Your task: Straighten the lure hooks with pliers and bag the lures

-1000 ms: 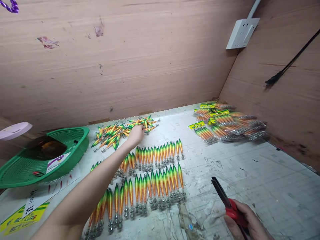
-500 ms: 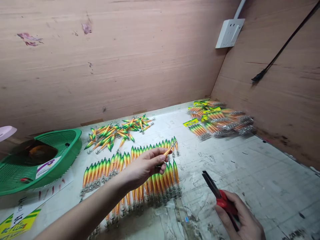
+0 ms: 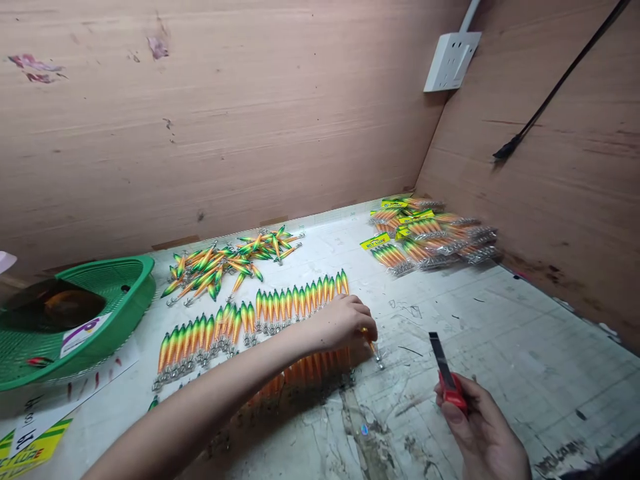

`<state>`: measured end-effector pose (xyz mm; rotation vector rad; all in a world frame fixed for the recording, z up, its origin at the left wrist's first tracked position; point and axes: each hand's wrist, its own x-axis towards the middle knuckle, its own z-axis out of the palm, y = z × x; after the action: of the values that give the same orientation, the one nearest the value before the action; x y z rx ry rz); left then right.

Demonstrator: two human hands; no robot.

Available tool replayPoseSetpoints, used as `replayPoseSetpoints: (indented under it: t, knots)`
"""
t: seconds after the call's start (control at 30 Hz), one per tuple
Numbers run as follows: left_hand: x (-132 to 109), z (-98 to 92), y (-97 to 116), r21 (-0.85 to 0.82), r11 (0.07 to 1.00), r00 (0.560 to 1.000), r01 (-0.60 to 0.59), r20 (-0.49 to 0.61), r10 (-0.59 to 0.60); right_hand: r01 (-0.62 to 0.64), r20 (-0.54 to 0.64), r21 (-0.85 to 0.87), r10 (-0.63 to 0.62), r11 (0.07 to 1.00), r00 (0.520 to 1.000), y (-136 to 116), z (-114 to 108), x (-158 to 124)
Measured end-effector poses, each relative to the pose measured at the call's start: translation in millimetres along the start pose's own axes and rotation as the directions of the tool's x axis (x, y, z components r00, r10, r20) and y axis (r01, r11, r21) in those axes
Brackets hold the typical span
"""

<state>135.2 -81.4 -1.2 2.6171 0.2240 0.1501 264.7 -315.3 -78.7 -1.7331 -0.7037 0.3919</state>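
Observation:
My left hand (image 3: 347, 321) is closed on a squid-jig fishing lure (image 3: 371, 344), low over the table at the right end of the lure rows. Its orange body and hook crown point toward me; the rest is hidden under my fingers. Rows of green, yellow and orange lures (image 3: 295, 303) lie side by side, and my forearm covers part of the nearer row. In my right hand (image 3: 483, 423) is a red utility knife (image 3: 453, 393), its dark blade pointing up and away, apart from the lures.
A loose heap of lures (image 3: 220, 267) lies behind the rows. Bagged lures (image 3: 430, 233) with yellow labels are piled at the back right. At the left stands a green basket (image 3: 145, 287) beside a yellow card (image 3: 40, 450). A socket box (image 3: 453, 61) hangs on the wall.
My left hand has moved right and lower with the lure, from above the rows to their right end. The knife has turned more upright in my right hand. The view has shifted slightly.

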Motion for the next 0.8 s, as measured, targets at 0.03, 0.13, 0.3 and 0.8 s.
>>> replayPoseSetpoints:
  t: [0.03,0.13,0.3,0.8]
  knots:
    - [0.6,-0.5,-2.1,0.022,1.0,0.999,-0.021,0.027,0.021,0.001,0.003,-0.024,-0.001,1.0,1.0,-0.4,0.1,-0.4]
    - [-7.8,-3.5,-6.0,0.081,0.996,0.998,-0.03,0.053,0.026,0.03,0.017,-0.066,-0.029,0.997,0.999,0.0,-0.7,-0.6]
    - [-25.3,-0.8,-9.6,0.113,0.993,0.999,0.045,-0.005,-0.044,0.04,0.044,-0.092,-0.036,0.995,0.998,-0.8,-1.1,-0.7]
    - [-28.8,-8.3,-25.5,0.039,0.986,0.983,0.164,-0.089,-0.16,0.08,0.048,-0.162,-0.073,0.984,0.996,8.3,-3.9,4.7]
